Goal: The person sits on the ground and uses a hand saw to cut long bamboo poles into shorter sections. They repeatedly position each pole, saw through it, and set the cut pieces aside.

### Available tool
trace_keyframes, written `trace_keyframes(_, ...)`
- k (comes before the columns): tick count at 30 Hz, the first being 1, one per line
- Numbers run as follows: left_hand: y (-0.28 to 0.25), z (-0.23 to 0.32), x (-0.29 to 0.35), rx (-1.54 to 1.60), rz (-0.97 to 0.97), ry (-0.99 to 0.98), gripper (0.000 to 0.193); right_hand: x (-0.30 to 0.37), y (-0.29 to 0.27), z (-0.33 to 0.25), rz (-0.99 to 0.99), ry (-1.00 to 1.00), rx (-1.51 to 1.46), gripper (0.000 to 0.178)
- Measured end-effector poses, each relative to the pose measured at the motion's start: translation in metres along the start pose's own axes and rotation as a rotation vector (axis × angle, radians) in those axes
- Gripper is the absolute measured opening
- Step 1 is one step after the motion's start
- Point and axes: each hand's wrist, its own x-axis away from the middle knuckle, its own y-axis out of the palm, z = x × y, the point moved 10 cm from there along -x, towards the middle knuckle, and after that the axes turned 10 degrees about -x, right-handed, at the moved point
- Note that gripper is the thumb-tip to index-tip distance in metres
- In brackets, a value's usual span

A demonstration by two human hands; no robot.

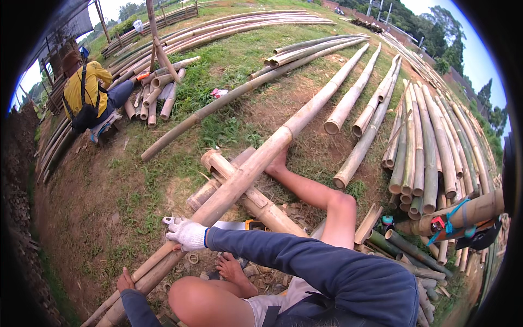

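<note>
A long thick bamboo pole (239, 177) runs from the lower left to the far middle, resting across a bamboo crosspiece (267, 210). A thinner bamboo pole (153, 261) lies alongside its near end. My right hand (187, 234), in a white knitted glove, closes over the thinner pole's end against the thick one. A small greyish bit shows by its fingertips, too small to name. My bare left hand (126, 280) grips the thinner pole further down, fingers partly hidden. Beyond my right wrist is a saw (231, 225) with an orange-and-black handle, partly covered by my sleeve.
Several bamboo poles (427, 147) are stacked at the right, others (348, 106) lie ahead on the grass. A person in a yellow jacket (87, 90) sits at the left by cut bamboo pieces (155, 98). A strapped bamboo post (463, 212) stands near right. My bent legs flank the crosspiece.
</note>
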Motion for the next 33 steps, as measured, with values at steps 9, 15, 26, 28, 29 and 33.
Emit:
trace_keyframes(9,-0.066,0.014,0.067,0.084,0.429,-0.061,0.058,0.006,0.003,-0.015,-0.011,-0.075,0.101,0.041)
trace_keyframes(15,-0.090,-0.003,0.098,0.139,0.576,-0.121,0.055,-0.011,0.029,-0.030,-0.029,-0.073,0.129,0.041)
trace_keyframes(26,-0.086,0.013,0.104,0.145,0.724,-0.166,0.046,-0.010,0.022,-0.015,-0.063,-0.127,0.149,0.041)
trace_keyframes(28,-0.084,0.023,0.098,0.066,0.585,-0.127,0.045,-0.009,0.029,-0.004,-0.102,-0.041,0.092,0.043)
trace_keyframes(29,-0.077,0.034,0.090,0.033,0.467,-0.076,0.046,-0.008,0.031,0.005,-0.122,0.040,0.037,0.044)
trace_keyframes(33,-0.058,0.120,0.085,0.105,0.268,0.344,0.051,-0.011,0.029,0.010,-0.111,0.029,0.123,0.048)
